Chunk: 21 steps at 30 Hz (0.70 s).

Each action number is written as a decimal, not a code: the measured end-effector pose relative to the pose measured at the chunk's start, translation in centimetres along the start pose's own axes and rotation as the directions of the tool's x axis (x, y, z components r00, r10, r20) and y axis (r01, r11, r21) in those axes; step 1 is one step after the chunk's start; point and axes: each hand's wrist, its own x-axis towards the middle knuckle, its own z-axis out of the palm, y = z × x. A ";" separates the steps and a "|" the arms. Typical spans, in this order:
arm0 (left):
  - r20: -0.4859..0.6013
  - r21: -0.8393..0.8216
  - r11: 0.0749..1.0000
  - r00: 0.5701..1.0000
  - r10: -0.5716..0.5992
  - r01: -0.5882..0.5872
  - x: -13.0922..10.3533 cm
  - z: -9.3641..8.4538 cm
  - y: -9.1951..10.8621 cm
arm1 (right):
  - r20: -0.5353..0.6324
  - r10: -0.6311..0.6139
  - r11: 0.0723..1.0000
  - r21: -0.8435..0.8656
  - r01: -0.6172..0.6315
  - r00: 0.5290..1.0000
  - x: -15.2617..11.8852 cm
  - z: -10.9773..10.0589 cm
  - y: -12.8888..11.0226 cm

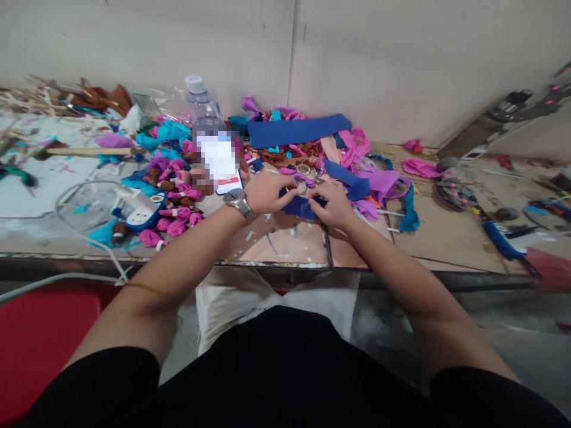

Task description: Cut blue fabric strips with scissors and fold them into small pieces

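A dark blue strip of fabric point(301, 208) lies at the front of the pile, stretched between both hands. My left hand point(267, 193), with a metal watch point(241, 204) on the wrist, grips its left end between thumb and curled fingers. At the other end my right hand point(332, 204) pinches the strip with thumb and fingers closed. Just behind the hands are a roll of tape point(303, 169) and another blue strip point(348, 178). A wide blue strip point(298, 129) rests across the top of the pile.
Left of my hands stand a lit phone point(220, 160) and a plastic bottle point(203, 104). Pink tied fabric bundles point(176, 226) surround a blue-and-white power socket point(145, 214) with a cable. A hammer point(89, 151) lies farther left. Flat cardboard point(441, 220) and tools are to the right.
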 end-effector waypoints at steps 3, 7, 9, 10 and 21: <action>0.082 0.014 0.991 0.988 0.133 -0.134 -0.1 0.3 0.2 | 0.038 -0.061 0.997 0.043 0.059 0.997 0.0 0.0 -0.1; 0.140 -0.042 0.991 0.982 0.129 -0.125 0.0 0.1 0.7 | 0.071 -0.106 0.993 0.068 0.102 0.992 0.0 -0.1 -0.1; 0.177 -0.140 0.986 0.977 0.118 -0.094 0.1 -0.1 0.8 | 0.070 -0.105 0.992 0.072 0.100 0.992 0.1 -0.2 -0.1; 0.199 -0.187 0.980 0.974 0.106 -0.069 0.1 -0.1 0.8 | 0.069 -0.101 0.993 0.073 0.096 0.992 0.1 -0.3 -0.2; 0.318 -0.414 0.905 0.947 0.042 0.098 0.1 0.0 0.9 | 0.073 -0.083 0.995 0.058 0.079 0.994 0.0 -0.2 -1.1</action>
